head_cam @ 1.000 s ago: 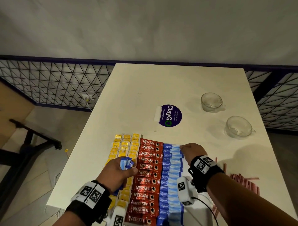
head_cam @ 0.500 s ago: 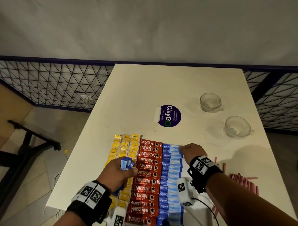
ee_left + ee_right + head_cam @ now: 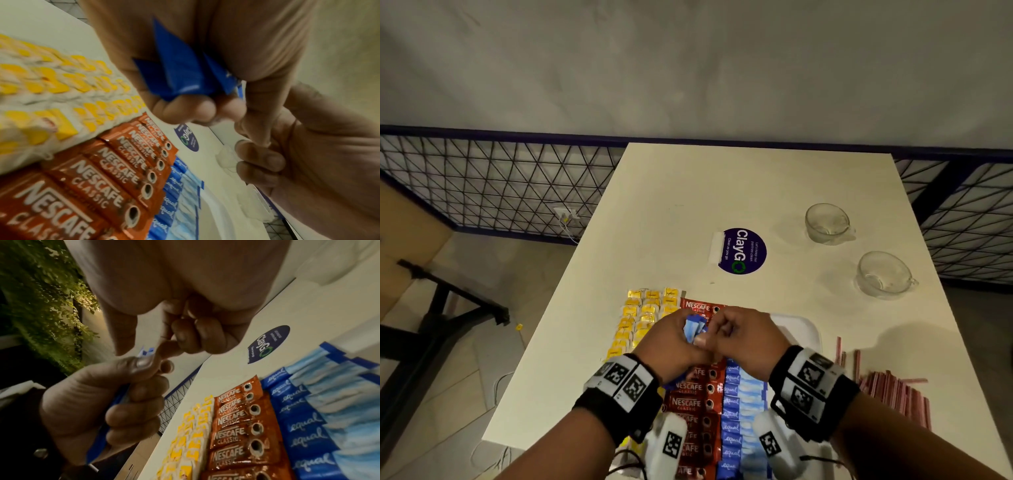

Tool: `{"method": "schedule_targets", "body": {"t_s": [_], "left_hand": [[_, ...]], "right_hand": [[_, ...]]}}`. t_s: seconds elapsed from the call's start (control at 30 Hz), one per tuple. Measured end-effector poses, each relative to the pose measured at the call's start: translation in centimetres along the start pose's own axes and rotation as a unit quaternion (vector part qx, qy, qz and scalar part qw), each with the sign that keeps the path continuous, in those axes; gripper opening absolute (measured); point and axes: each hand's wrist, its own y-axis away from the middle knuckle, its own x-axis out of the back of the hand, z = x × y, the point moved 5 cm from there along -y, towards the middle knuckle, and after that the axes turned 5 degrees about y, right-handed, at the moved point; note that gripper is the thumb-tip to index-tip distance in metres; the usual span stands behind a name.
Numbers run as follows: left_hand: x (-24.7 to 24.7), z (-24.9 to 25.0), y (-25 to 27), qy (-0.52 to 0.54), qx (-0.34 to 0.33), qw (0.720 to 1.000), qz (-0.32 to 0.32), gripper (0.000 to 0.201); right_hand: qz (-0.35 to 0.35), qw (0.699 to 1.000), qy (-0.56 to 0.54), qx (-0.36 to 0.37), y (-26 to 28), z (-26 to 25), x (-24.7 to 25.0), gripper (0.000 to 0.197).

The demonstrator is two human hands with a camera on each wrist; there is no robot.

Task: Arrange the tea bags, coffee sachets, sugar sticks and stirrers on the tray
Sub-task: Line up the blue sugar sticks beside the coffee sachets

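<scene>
From the head view our left hand (image 3: 671, 337) clutches a bundle of blue sugar sticks (image 3: 695, 327); only the right wrist view shows our right hand (image 3: 185, 318) curled, its fingertips (image 3: 164, 350) meeting the bundle's tip.

A cream tabletop (image 3: 688, 205) stands against a pale wall. Two clear glass cups sit at about two o'clock from its middle, one (image 3: 827, 223) farther back, the other (image 3: 883, 275) nearer and to its right, apart. A round purple ClayGo sticker (image 3: 741, 251) lies centrally. Black wire mesh fencing (image 3: 493, 185) runs behind at ten o'clock.
</scene>
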Motion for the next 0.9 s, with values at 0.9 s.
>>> {"method": "schedule_targets", "body": {"t_s": [0.9], "left_hand": [[0.1, 1.0, 0.3, 0.16, -0.003, 0.987, -0.009, 0.02]], "right_hand": [[0.109, 0.959, -0.242, -0.097, 0.7, 1.1, 3.6, 0.015]]}}
